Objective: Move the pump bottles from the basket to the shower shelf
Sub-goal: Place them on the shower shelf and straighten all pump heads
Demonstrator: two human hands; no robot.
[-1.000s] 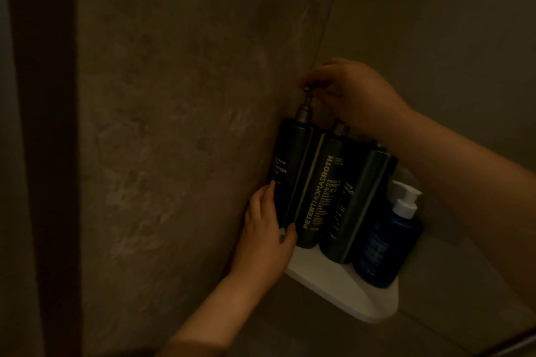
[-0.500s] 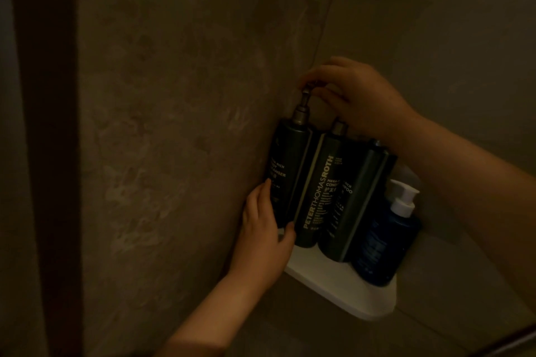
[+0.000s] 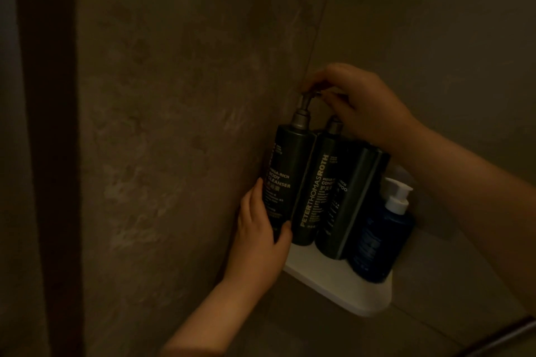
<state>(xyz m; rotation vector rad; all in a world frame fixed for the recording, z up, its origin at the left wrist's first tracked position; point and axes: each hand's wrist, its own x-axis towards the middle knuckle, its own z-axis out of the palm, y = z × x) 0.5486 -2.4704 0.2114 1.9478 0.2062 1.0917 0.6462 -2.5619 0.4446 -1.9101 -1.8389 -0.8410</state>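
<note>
Three tall dark pump bottles stand side by side on the white corner shower shelf (image 3: 342,290). The leftmost, a body cleanser bottle (image 3: 285,171), rests against the left wall. My left hand (image 3: 261,226) grips its lower body. My right hand (image 3: 362,101) pinches its pump head from above. The middle bottle (image 3: 314,197) and the third dark bottle (image 3: 352,203) touch each other. A shorter blue bottle (image 3: 380,240) with a white pump stands at the shelf's right end. The basket is out of view.
The shelf sits in the corner between the mottled brown left wall (image 3: 174,124) and the plain right wall (image 3: 435,23). A dark vertical band (image 3: 49,153) runs down the far left. A metal rail (image 3: 507,333) shows at the bottom right. The lighting is dim.
My right hand has turned the cleanser's pump head, so its spout now points right. The left hand keeps its grip on the bottle's base. The camera has shifted slightly.
</note>
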